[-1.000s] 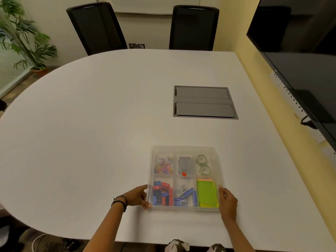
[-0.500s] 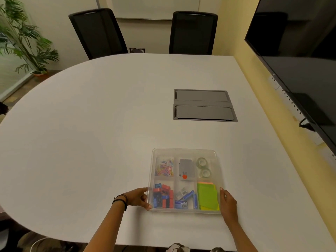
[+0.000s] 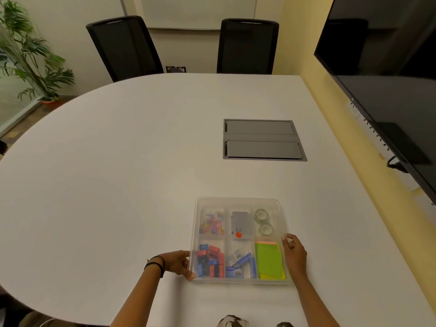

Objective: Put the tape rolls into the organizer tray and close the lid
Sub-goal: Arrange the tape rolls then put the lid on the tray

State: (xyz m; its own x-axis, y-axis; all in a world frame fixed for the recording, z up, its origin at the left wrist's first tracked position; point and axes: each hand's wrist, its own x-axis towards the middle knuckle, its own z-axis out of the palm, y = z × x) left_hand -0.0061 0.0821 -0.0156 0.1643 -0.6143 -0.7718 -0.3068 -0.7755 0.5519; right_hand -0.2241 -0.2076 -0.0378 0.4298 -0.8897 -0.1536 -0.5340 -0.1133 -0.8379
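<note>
- The organizer tray [image 3: 238,204] sits close to the near edge of the white bench [image 3: 118,173], with only a narrow strip of surface between it and the person.
- The left hand [image 3: 175,264] is at the tray's near-left corner, thumb tip on the rim; whether the fingers [image 3: 190,276] clamp it, I cannot tell.
- The right hand [image 3: 295,257] lies along the tray's right edge, fingers [image 3: 286,239] loosely curled and slightly apart, gripping nothing I can make out.
- Both tape rolls [image 3: 263,221] lie in the far-right compartment, one behind the other.
- A clear cover seems to lie flat over the tray, though it is hard to tell for sure.
- Paper clips [image 3: 212,224] fill the far-left compartment and a grey box [image 3: 240,224] sits in the far-middle one.
- Red and blue blocks [image 3: 211,263] are near left and green sticky notes [image 3: 269,261] near right.
- Lots of open bench to the left and beyond the tray; to the right there is less before the bench edge.
- A grey cable hatch [image 3: 263,139] is set flush in the bench, well beyond the tray.
- Two black chairs [image 3: 125,46] stand at the far end.
- A dark screen [image 3: 389,74] hangs on the yellow right wall, and a potted plant [image 3: 30,53] stands at far left.
</note>
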